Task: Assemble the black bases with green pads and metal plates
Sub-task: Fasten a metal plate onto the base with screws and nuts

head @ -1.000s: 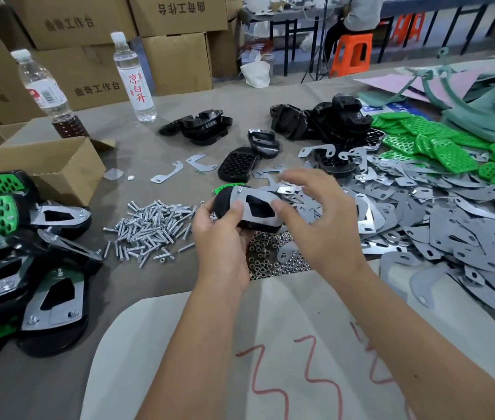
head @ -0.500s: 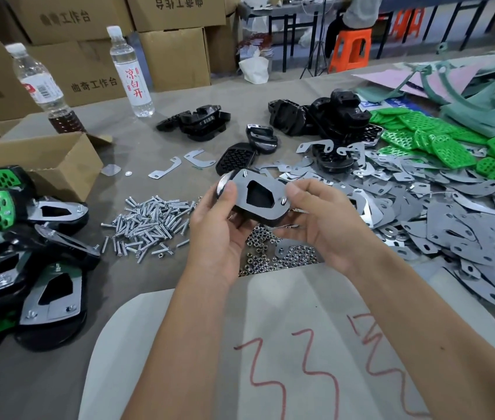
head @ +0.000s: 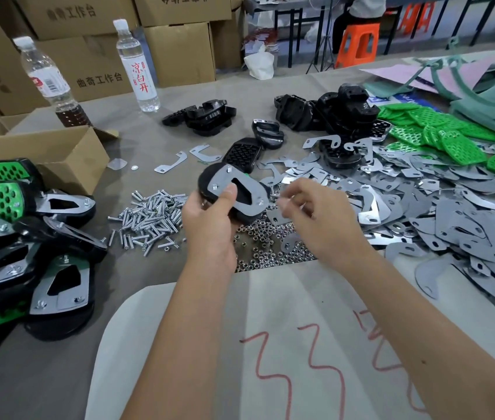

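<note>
At far left on the worktop (head: 155, 140) an open cardboard box (head: 43, 159) shows no visible contents, beside two bottles (head: 137, 62), one part-filled with brown liquid. Mid-frame, the left hand (head: 209, 219) has its grip closed around a black base (head: 209, 183) bearing a metal plate (head: 240, 189). Right hand (head: 315, 213) hovers loosely curled and blurred over nuts (head: 270, 244); whether it pinches anything I cannot tell.

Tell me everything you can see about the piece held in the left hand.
The base is black, rounded, plastic-looking, tilted toward the camera above the nuts. A grey metal plate with a dark cutout lies on its face, screw ends poking through. The left hand grips it, thumb on the plate. The right hand is apart.
</note>
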Demonstrator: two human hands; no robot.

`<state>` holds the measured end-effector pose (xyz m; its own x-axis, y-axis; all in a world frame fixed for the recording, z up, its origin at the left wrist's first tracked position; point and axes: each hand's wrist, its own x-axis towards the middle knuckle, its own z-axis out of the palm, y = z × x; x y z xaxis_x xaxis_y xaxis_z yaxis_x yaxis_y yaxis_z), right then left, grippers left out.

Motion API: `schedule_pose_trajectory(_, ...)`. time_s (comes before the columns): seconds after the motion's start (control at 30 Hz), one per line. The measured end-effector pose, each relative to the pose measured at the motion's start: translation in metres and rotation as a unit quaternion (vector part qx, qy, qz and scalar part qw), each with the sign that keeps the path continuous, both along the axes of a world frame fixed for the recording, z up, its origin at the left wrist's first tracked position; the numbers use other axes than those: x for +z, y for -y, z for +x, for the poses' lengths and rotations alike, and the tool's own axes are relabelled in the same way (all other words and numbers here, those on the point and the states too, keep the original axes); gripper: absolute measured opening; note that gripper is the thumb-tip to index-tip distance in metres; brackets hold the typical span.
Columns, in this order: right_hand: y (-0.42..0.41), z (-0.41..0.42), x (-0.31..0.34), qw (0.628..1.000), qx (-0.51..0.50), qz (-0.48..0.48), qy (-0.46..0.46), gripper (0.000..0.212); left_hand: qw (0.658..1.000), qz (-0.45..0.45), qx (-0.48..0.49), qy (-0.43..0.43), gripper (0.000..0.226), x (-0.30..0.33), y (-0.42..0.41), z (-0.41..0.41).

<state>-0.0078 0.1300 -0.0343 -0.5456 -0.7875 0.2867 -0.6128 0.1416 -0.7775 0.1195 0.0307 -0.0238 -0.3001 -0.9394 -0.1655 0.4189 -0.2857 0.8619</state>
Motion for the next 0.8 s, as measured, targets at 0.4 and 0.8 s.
schedule_pose_trajectory(0.4, 0.001, 0.008, 0.003, 0.987, 0.074, 0.108, -0.096, 0.018, 0.998, -0.005, -0.033, 0.049, 0.012, -0.001, 0.009, 0.011)
schedule_pose_trajectory(0.8, -0.002, 0.005, 0.009, 0.971, 0.019, -0.172, 0.163, 0.023, 0.979, -0.044, -0.162, 0.113, 0.017, 0.001, -0.003, 0.009)
